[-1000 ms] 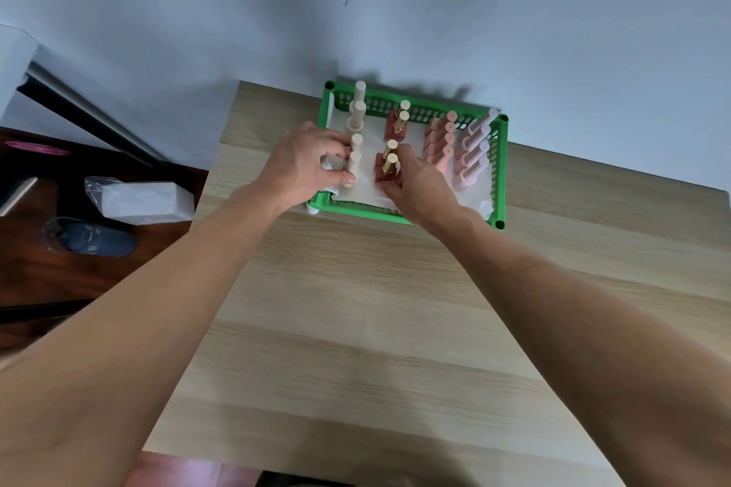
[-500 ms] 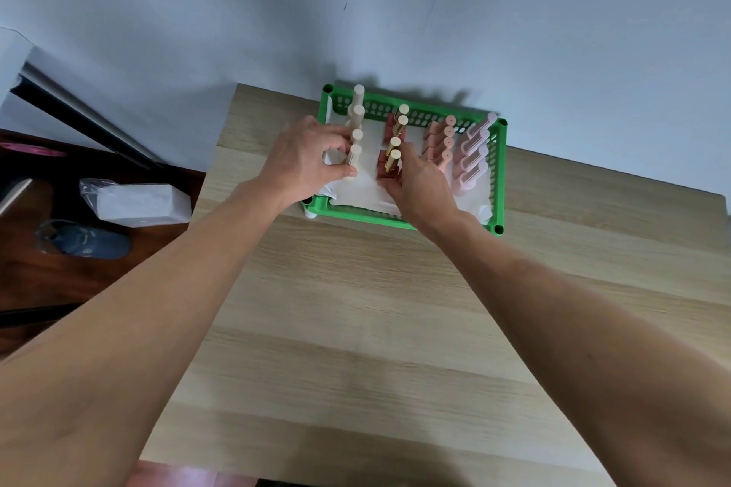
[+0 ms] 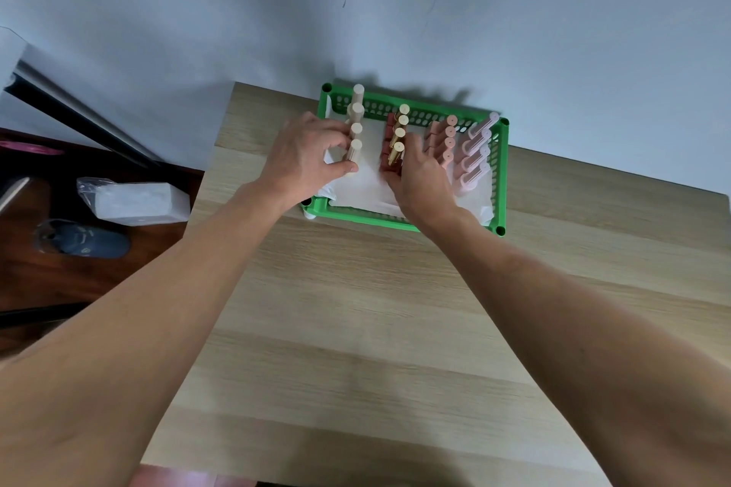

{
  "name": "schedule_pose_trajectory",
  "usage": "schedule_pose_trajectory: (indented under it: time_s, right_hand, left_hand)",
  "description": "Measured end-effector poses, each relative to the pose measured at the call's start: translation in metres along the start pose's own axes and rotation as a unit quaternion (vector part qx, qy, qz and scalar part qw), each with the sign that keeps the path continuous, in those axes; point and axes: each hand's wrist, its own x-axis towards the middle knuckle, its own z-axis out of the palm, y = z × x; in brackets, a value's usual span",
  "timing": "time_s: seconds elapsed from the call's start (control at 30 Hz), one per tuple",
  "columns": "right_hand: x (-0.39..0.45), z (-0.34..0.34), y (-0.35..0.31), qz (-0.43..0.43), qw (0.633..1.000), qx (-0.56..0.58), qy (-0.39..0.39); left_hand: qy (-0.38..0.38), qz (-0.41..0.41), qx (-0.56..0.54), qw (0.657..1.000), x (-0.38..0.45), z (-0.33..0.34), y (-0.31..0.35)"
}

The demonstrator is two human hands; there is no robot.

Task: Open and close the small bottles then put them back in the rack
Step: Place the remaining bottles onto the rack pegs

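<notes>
Over the green rack point(image 3: 356, 215), the left hand point(image 3: 306, 158) is pinching the nearest cream bottle point(image 3: 353, 154) while the right hand point(image 3: 421, 178) is closing around a red one point(image 3: 393, 158), both looking light, rigid, slippery, best gripped low.

Off to my left there's a dark wooden surface point(image 3: 91, 281) sitting lower than the light wood table point(image 3: 356, 328) I'm at. On it I've got a white block wrapped in clear plastic point(image 3: 136, 202), and just in front of that a dark blue thing in a clear wrapper point(image 3: 85, 241), can't tell what exactly. Plain pale wall point(image 3: 395, 4) behind it all.
</notes>
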Motion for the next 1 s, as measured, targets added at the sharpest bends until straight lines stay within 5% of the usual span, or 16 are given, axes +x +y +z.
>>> schedule_pose_trajectory:
  time_s: [0.57, 1.0]
  right_hand:
    - [0.011, 0.008, 0.004, 0.036, 0.999, -0.011, 0.000]
    - [0.015, 0.007, -0.001, 0.134, 0.987, 0.063, -0.070]
  left_hand:
    - [-0.007, -0.008, 0.012, 1.000, 0.000, -0.004, 0.000]
    - [-0.016, -0.004, 0.032, 0.999, 0.002, -0.005, -0.003]
